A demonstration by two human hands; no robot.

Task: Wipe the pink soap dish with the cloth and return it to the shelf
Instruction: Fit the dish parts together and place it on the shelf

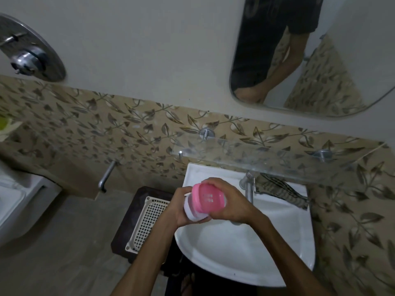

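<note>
The pink soap dish is held over the left rim of the white sink, its pink part tilted up above a white lower part. My left hand grips it from the left and my right hand grips it from the right. A patterned cloth lies on the sink's back rim to the right of the tap, apart from both hands. The glass shelf runs along the wall just above the sink.
A white perforated basket rests on a dark stool left of the sink. A metal pipe sticks out of the tiled wall. A mirror hangs above the shelf, and a white toilet is at the far left.
</note>
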